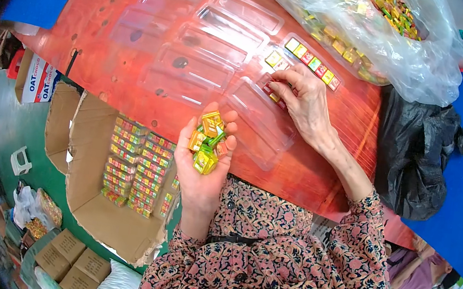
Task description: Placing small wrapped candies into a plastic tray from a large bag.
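My left hand [197, 187] is turned palm up, its fingers curled around several small wrapped cubes [205, 161] in yellow, green and some red. To its right, my right hand [309, 105] bends over a small clear tray with red and yellow cubes [272, 93]; thumb and fingertips pinch together there, and the piece between them is mostly hidden. Just beyond lies a clear tray filled with a row of yellow, red and green cubes [314, 64]. A partly covered tray with yellow pieces [273, 59] shows between them. Nearer me, a clear plastic tray [257, 125] lies flat.
More clear trays [194, 70] spread over the red table [105, 42]. A large clear bag of wrapped cubes [366, 34] sits at the far right, above a black plastic bag [415, 155]. Below the table's left edge stands an opened cardboard box [88, 184] with stacked packs.
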Demonstrator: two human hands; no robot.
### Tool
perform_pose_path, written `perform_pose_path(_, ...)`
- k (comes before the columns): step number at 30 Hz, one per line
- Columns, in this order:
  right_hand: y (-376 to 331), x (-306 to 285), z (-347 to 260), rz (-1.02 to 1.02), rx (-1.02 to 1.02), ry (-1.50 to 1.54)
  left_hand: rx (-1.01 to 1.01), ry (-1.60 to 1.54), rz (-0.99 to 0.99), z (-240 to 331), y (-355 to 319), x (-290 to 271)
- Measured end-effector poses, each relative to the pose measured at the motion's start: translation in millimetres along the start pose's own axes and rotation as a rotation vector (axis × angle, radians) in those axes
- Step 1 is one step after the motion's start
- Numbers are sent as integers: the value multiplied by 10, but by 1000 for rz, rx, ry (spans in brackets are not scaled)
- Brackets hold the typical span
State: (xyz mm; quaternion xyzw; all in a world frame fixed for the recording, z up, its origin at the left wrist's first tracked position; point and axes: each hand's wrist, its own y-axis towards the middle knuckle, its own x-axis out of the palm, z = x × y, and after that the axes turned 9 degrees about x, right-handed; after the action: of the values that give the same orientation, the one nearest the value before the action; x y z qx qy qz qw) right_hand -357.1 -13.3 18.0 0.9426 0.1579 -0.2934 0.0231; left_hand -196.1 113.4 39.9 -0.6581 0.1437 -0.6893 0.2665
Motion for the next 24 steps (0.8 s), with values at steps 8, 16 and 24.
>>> perform_pose_path(8, -9, 16, 75, 46, -138, -186, -23, -11, -9, -6, 5, 20)
perform_pose_path(16, -56, -31, -14, -81, -153, -292, 10, 64, 66, -43, -11, 108)
perform_pose_path(24, -22, -44, 13, -122, -196, -375, 2, 68, 57, -43, -2, 121)
